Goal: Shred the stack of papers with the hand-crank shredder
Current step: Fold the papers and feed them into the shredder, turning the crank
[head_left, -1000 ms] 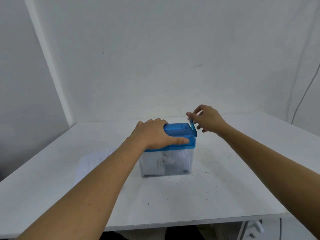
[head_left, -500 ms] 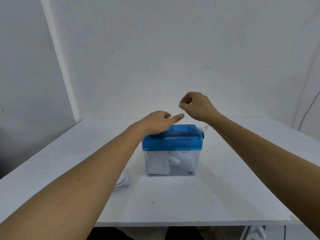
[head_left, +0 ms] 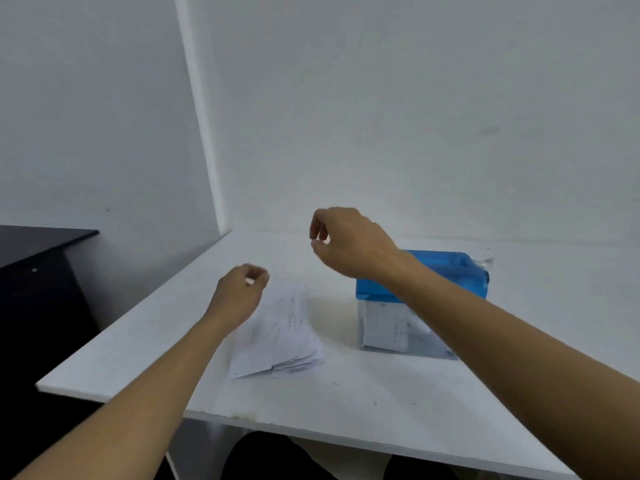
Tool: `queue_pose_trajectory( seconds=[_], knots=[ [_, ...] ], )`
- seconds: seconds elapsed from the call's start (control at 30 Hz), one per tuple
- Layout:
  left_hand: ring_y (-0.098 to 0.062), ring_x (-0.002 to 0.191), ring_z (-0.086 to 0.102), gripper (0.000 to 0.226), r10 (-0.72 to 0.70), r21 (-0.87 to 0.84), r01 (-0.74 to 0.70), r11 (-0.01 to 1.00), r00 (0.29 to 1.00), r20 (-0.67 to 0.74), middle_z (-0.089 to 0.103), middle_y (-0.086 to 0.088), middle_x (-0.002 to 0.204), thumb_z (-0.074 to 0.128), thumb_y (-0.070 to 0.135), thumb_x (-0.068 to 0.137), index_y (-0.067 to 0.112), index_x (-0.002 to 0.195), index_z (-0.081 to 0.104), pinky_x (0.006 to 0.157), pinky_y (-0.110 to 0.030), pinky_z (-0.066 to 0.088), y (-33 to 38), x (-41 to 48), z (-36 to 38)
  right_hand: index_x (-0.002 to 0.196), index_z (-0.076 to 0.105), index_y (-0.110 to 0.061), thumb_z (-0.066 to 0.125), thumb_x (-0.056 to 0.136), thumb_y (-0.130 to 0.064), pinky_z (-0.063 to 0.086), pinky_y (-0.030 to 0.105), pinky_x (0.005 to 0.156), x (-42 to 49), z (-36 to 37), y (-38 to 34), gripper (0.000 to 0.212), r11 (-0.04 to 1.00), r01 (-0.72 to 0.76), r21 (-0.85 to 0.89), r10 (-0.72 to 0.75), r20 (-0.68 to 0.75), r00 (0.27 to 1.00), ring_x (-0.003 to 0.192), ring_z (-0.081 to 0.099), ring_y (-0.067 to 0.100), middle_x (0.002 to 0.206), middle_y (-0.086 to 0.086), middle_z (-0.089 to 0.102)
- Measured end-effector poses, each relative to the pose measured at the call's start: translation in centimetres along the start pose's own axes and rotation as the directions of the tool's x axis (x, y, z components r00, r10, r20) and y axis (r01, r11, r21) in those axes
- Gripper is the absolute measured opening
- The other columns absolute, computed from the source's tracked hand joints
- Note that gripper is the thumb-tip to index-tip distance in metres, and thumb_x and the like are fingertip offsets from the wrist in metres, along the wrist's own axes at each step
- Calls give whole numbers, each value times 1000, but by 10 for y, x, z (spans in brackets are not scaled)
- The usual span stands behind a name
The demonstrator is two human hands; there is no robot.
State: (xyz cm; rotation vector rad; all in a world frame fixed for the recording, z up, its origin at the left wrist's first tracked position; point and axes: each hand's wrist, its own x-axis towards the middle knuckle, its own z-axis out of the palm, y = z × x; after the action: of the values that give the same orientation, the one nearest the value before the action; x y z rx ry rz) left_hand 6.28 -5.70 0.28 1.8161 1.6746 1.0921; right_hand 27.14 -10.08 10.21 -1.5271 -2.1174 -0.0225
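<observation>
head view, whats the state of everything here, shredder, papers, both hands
shredder, upright on the table, blue lid on, paper in its clear bin, no hand on it
stack of papers, lying flat beside the shredder, not yet fed in
left hand, over the stack's far end, fingers curled, blurred, contact unclear
right hand, raised in the air, fingers loosely curled, holding nothing

left hand [head_left: 239, 294]: low, loosely curled | right hand [head_left: 349, 245]: raised, loosely curled
</observation>
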Motion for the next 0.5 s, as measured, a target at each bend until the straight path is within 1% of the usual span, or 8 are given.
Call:
queue_pose_trajectory(
  seconds=[0.07, 0.13, 0.2, 0.27, 0.33, 0.37, 0.43, 0.5],
  knots=[
    [-16, 100, 55, 19, -62, -20, 60, 998, 996, -71, 63, -3, 117, 51, 25, 104, 14, 115, 63, 85, -26, 38, -28, -8, -2, 103, 61, -28, 55, 92, -30, 50, 36, 80, 4, 18, -14, 13, 996, -24, 83, 18, 67, 998, 94, 59, 17, 108, -8, 62],
    [-17, 104, 53, 22, -88, -34, 84, 996, 988, -130, 62, -6, 121, 48, 18, 105, 11, 120, 62, 89, -28, 39, -49, -18, 6, 102, 62, -28, 57, 91, -31, 53, 39, 86, 5, 41, -21, 13, 987, -67, 149, 44, 154, 987, 94, 61, 17, 107, -7, 63],
    [-17, 107, 54, 24, -88, -37, 83, 996, 981, -175, 61, -5, 122, 44, 11, 105, 10, 122, 60, 93, -27, 41, -61, -25, 12, 106, 62, -26, 59, 91, -38, 54, 41, 89, 7, 69, -26, 19, 983, -111, 145, 74, 241, 968, 97, 61, 18, 112, -3, 63],
    [-18, 105, 58, 26, -89, -64, 78, 995, 976, -199, 63, -4, 115, 42, 4, 103, 11, 120, 59, 92, -26, 44, -65, -27, 13, 115, 60, -21, 57, 91, -52, 51, 40, 90, 6, 97, -30, 39, 986, -157, 50, 135, 310, 941, 104, 60, 22, 119, 1, 62],
    [-21, 99, 63, 30, -95, -100, 74, 992, 971, -221, 66, -5, 108, 41, -3, 98, 11, 117, 60, 89, -29, 50, -64, -27, 13, 125, 56, -15, 50, 88, -70, 45, 40, 90, 0, 119, -31, 67, 978, -169, -124, 200, 312, 929, 115, 54, 27, 126, 6, 55],
    [-20, 95, 65, 31, -105, -120, 78, 990, 967, -234, 67, -5, 105, 41, -5, 96, 12, 114, 59, 86, -29, 52, -66, -27, 11, 128, 54, -12, 47, 85, -77, 43, 41, 90, -4, 132, -34, 78, 969, -173, -174, 221, 307, 926, 119, 50, 28, 129, 8, 52],
    [-15, 88, 68, 32, -113, -146, 78, 986, 964, -242, 68, -4, 102, 40, -5, 96, 15, 112, 59, 76, -22, 51, -67, -28, 10, 130, 51, -8, 45, 78, -86, 43, 42, 91, -11, 152, -37, 95, 956, -214, -200, 267, 295, 918, 122, 47, 29, 132, 10, 49],
    [-10, 85, 68, 32, -110, -155, 73, 985, 964, -243, 67, -2, 101, 38, -5, 97, 15, 111, 58, 71, -17, 49, -69, -28, 10, 132, 49, -8, 45, 73, -90, 43, 42, 93, -14, 166, -37, 101, 948, -245, -204, 295, 269, 917, 120, 47, 29, 130, 10, 50]
  ],
)
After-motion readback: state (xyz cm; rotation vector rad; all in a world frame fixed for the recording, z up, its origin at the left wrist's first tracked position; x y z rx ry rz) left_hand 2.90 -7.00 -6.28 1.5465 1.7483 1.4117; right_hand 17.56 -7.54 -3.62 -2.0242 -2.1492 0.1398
